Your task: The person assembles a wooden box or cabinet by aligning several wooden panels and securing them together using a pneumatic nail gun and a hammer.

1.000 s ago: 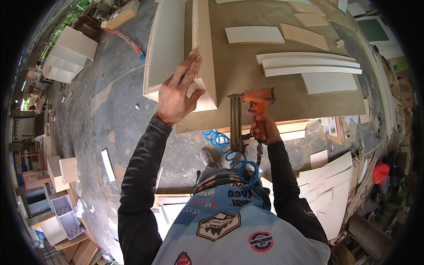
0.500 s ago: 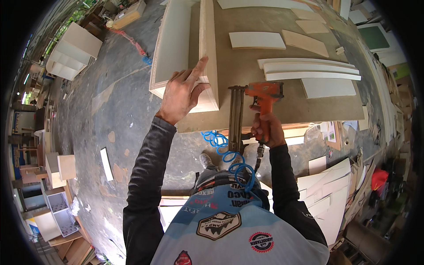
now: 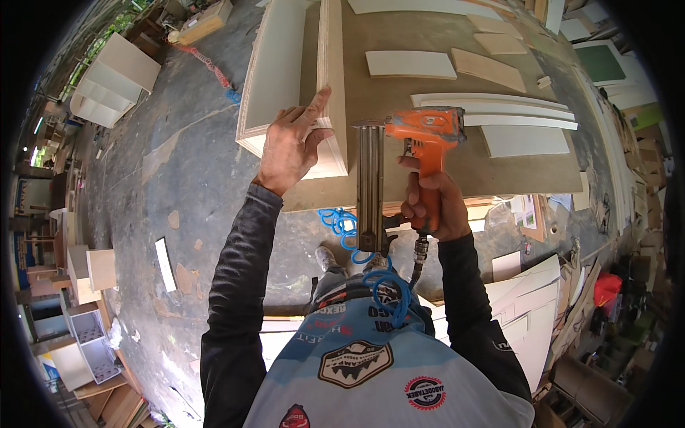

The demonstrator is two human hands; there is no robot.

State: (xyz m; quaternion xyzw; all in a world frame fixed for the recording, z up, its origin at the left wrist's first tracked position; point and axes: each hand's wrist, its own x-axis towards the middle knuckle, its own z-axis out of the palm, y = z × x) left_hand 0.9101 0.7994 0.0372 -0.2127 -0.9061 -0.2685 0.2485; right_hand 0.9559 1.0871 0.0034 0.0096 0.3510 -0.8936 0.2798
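My left hand [image 3: 291, 148] grips the near corner of an open box [image 3: 333, 78] made of pale-edged boards with a white inside. Its index finger stretches along the top edge and the thumb lies on the outer side, while the other fingers curl over the near board. In my right hand [image 3: 448, 203] is an orange pneumatic nail gun [image 3: 428, 125], held by the handle with the index finger by the trigger. The gun's nose points left at the box and stands apart from it. A blue coiled air hose [image 3: 389, 289] hangs below the gun.
The box stands on a brown worktable [image 3: 399, 167]. White strips [image 3: 492, 107], a white panel [image 3: 410, 64] and several other boards lie to the right. A white cabinet [image 3: 114, 78] stands on the concrete floor at far left. Cut sheets [image 3: 531, 307] lie at lower right.
My right hand has raised the nail gun and brought its nose a little left, closer to the box's near corner. My left hand keeps its place on the box.
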